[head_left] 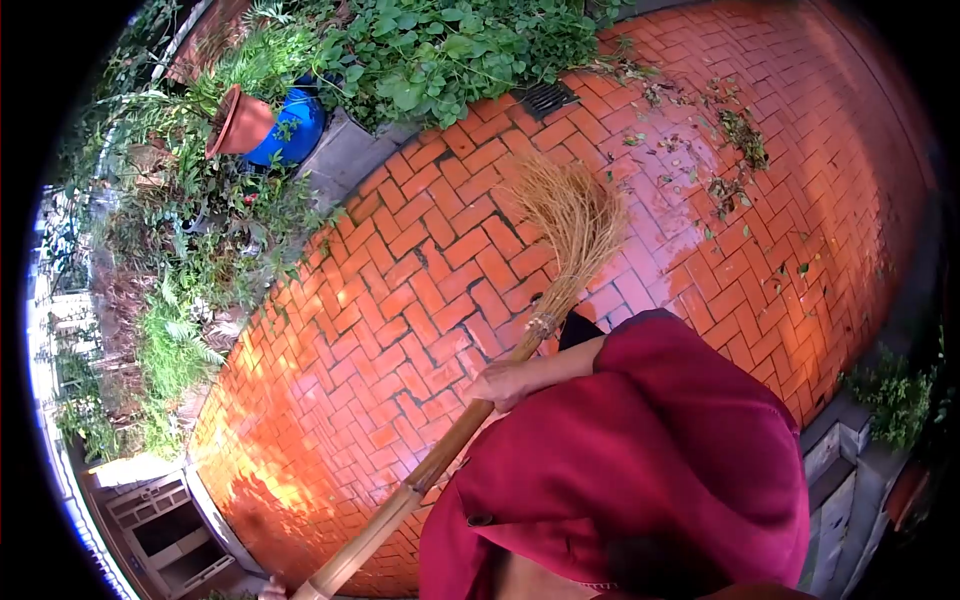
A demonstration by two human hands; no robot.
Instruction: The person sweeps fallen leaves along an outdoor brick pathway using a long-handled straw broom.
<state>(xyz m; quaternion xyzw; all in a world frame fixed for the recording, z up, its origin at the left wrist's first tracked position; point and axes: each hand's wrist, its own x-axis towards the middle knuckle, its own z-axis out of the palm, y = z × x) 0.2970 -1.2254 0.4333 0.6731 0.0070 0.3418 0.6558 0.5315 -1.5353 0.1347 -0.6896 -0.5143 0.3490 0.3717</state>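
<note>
A straw broom with a thick bamboo handle (425,470) runs diagonally from the bottom left toward the middle. My right hand (503,386) is wrapped round the handle below the tied bristles. Near the handle's far end, at the bottom left edge, only the fingers of my left hand (272,591) show against the bamboo; the rest is cut off. The bristles (575,215) fan out over the orange brick paving (430,330). Right of the bristles lie scattered leaves, with a denser clump (742,138) farther over. My maroon sleeve and clothing cover the lower right.
Leafy plants (430,50) border the paving at the top and left. A terracotta pot (243,122) sits by a blue container (290,128) on a grey kerb (340,155). A dark drain grate (546,98) lies at the bed's edge. Stone steps (835,480) stand at the lower right.
</note>
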